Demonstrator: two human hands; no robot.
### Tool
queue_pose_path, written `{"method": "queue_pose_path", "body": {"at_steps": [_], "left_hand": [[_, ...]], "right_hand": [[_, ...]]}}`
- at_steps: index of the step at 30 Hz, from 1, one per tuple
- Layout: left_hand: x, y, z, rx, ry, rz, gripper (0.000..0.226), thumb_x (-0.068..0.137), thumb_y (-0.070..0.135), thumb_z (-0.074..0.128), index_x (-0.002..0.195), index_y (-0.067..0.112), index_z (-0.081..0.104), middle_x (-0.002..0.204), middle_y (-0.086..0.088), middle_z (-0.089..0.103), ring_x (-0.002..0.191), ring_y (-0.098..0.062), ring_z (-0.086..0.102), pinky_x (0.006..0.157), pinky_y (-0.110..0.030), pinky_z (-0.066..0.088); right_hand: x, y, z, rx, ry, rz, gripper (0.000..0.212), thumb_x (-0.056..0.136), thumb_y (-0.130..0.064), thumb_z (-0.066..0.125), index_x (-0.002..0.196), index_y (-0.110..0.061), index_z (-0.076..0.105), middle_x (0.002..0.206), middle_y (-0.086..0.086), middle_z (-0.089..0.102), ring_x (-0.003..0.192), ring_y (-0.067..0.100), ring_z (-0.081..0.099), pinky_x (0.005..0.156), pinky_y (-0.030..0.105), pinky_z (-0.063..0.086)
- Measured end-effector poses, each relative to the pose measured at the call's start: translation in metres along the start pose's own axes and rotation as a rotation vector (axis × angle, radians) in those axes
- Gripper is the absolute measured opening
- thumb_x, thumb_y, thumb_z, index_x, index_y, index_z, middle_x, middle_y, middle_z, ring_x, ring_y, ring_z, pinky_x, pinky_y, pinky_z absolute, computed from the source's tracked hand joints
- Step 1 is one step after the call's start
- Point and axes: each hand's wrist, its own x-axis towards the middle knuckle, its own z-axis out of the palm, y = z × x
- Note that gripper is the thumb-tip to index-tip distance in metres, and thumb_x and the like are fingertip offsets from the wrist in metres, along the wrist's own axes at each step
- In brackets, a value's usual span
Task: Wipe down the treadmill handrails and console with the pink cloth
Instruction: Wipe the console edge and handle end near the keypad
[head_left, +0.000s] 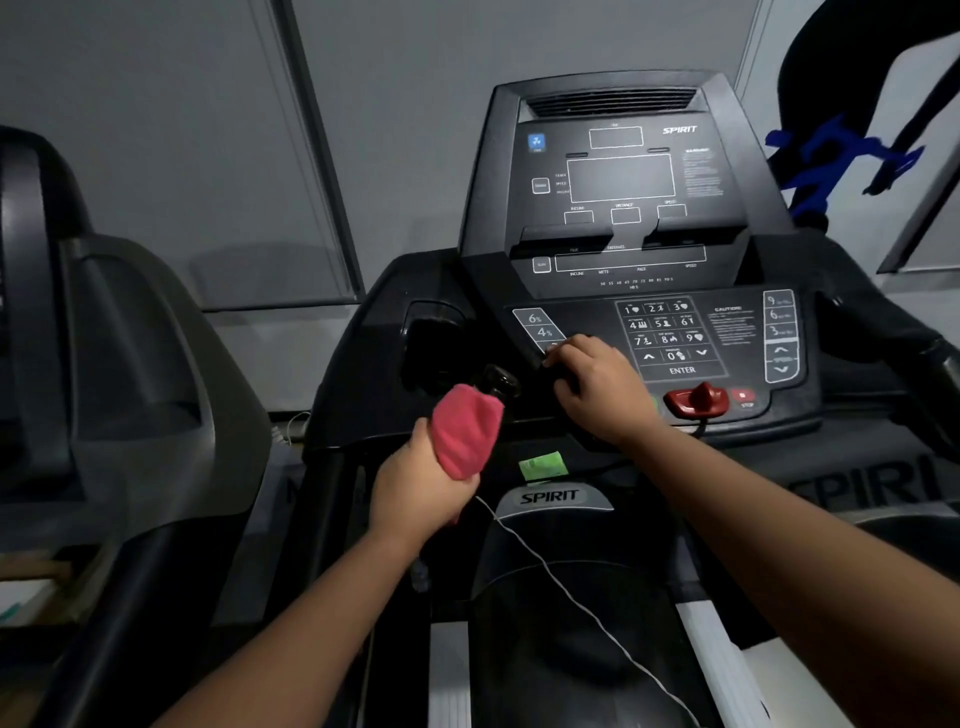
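Pink cloth (466, 431), soft, light, likely limp: left hand (422, 486) fingers grip it bunched, a sound hold. Right hand (597, 387) fingers curl over console (621, 179) edge.

Keypad (670, 338) lies open; red safety key (698, 399) juts below it.

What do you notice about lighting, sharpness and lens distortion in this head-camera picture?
Head view: dim, flat light, so the black console loses detail; its small warning print is blurred, though keypad numbers are legible; the pink cloth in the left hand is the most vivid colour; the wide-angle lens stretches both forearms toward the bottom corners.
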Motion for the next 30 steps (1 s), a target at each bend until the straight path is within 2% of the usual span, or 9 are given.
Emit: {"method": "queue_pose_path", "body": {"at_steps": [4,6,8,10,13,15,19,26,30], "left_hand": [[0.022,0.002,-0.026,-0.394,-0.566,-0.015,0.021,0.075,0.037,0.078,0.093,0.028,0.071,0.085,0.011,0.074,0.083,-0.003,0.069,0.085,-0.025,0.052],[0.032,0.015,-0.033,-0.452,-0.658,0.059,0.018,0.078,0.031,0.077,0.093,0.035,0.068,0.085,0.021,0.072,0.082,0.006,0.066,0.085,-0.016,0.050],[0.045,0.037,-0.029,-0.443,-0.535,0.184,0.046,0.071,0.042,0.080,0.112,0.047,0.058,0.104,0.024,0.066,0.099,0.004,0.063,0.094,-0.019,0.048],[0.053,0.064,-0.024,-0.362,-0.363,0.237,0.061,0.061,0.056,0.079,0.116,0.041,0.059,0.108,0.016,0.066,0.100,-0.006,0.064,0.091,-0.027,0.051],[0.054,0.088,-0.021,-0.165,-0.158,0.258,0.033,0.072,0.046,0.075,0.094,0.024,0.064,0.090,0.006,0.069,0.083,-0.014,0.064,0.073,-0.027,0.050],[0.046,0.087,-0.017,-0.052,-0.006,0.405,0.020,0.077,0.037,0.069,0.084,0.020,0.063,0.080,0.002,0.064,0.076,-0.021,0.062,0.063,-0.029,0.045],[0.042,0.064,0.004,0.059,0.252,0.735,0.032,0.064,0.017,0.079,0.084,0.007,0.056,0.083,-0.011,0.057,0.068,-0.033,0.058,0.058,-0.037,0.050],[0.022,0.030,0.023,0.331,0.409,0.691,0.089,0.060,0.006,0.081,0.135,0.010,0.034,0.137,-0.020,0.037,0.095,-0.037,0.061,0.060,-0.040,0.057],[0.009,0.019,0.015,0.146,0.246,0.425,0.083,0.067,0.016,0.080,0.136,0.007,0.034,0.119,-0.018,0.060,0.092,-0.036,0.064,0.071,-0.039,0.054]], "right_hand": [[-0.001,0.000,0.000,-0.017,0.015,0.000,0.030,0.075,-0.019,0.047,0.096,-0.008,0.066,0.094,0.008,0.061,0.091,0.033,0.057,0.079,0.041,0.045],[0.001,-0.001,0.001,-0.022,0.030,0.002,0.029,0.075,-0.020,0.047,0.094,-0.008,0.065,0.091,0.009,0.061,0.089,0.033,0.057,0.076,0.040,0.045],[0.004,0.000,0.002,-0.016,0.052,0.000,0.029,0.074,-0.022,0.046,0.091,-0.008,0.065,0.088,0.009,0.060,0.086,0.034,0.057,0.073,0.041,0.047],[0.004,0.000,0.003,-0.009,0.053,0.000,0.028,0.074,-0.023,0.048,0.089,-0.006,0.065,0.086,0.011,0.060,0.083,0.035,0.057,0.070,0.042,0.048],[0.001,0.002,0.005,-0.008,0.080,-0.012,0.023,0.075,-0.020,0.052,0.083,-0.001,0.062,0.080,0.015,0.057,0.074,0.036,0.056,0.063,0.040,0.047],[0.001,0.003,0.004,0.005,0.092,-0.008,0.019,0.072,-0.014,0.054,0.080,0.002,0.060,0.075,0.016,0.055,0.069,0.036,0.054,0.059,0.039,0.045],[0.000,0.006,0.004,0.032,0.079,-0.022,0.031,0.075,-0.022,0.049,0.090,0.000,0.065,0.078,0.014,0.056,0.072,0.034,0.054,0.060,0.040,0.045],[0.000,0.008,0.003,0.045,0.067,0.015,0.033,0.076,-0.022,0.045,0.094,-0.004,0.066,0.089,0.012,0.061,0.085,0.034,0.056,0.071,0.042,0.049],[0.000,0.006,0.004,0.034,0.055,0.038,0.031,0.075,-0.018,0.048,0.097,-0.005,0.066,0.093,0.011,0.061,0.090,0.034,0.056,0.076,0.042,0.048]]}}
